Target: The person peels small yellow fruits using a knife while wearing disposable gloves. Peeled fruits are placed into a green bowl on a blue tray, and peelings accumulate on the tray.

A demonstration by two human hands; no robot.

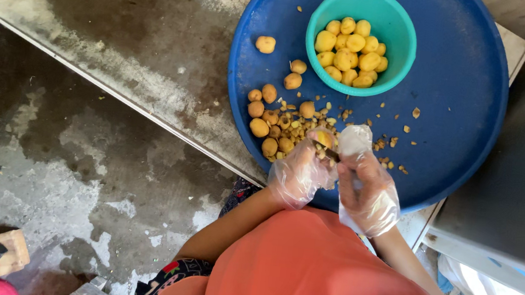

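Both gloved hands sit over the near edge of the big blue tray (463, 124): the left hand (299, 171) pinches a small yellow potato (324, 139), and the right hand (367, 186) is curled around a knife (331, 154) touching it. The teal bowl (395, 24) of peeled ones sits farther back on the tray, with unpeeled ones and scraps just left of the hands.

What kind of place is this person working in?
Probably a rough back-of-house or outdoor food-prep spot: a stained concrete floor, a worn slab table, and a big blue tray of small potatoes being peeled.
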